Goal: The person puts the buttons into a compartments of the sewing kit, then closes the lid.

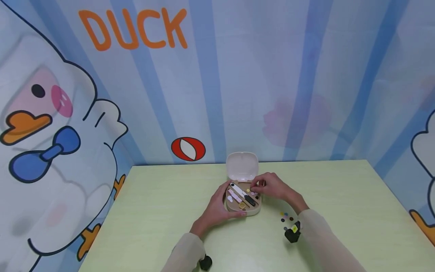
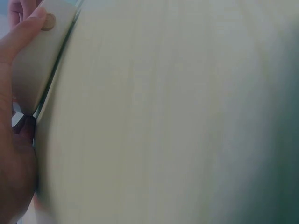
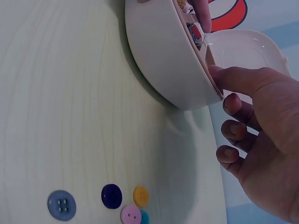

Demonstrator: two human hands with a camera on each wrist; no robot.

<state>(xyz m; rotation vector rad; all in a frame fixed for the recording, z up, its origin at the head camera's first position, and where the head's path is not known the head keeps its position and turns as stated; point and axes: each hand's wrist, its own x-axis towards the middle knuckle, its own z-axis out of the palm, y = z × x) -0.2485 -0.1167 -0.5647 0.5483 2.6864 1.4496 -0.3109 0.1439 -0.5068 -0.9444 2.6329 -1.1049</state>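
open sewing kit case [image 1: 254, 210] is set on the table [image 1: 163, 196], lower centre of head frame. its left side is gripped by the left hand [image 1: 217, 206]; right hand [image 1: 273, 186] is dipped in at right, any pinch can't be told. likely light, stiff, smooth plastic; best held by side walls, lid [image 1: 242, 166] spared.
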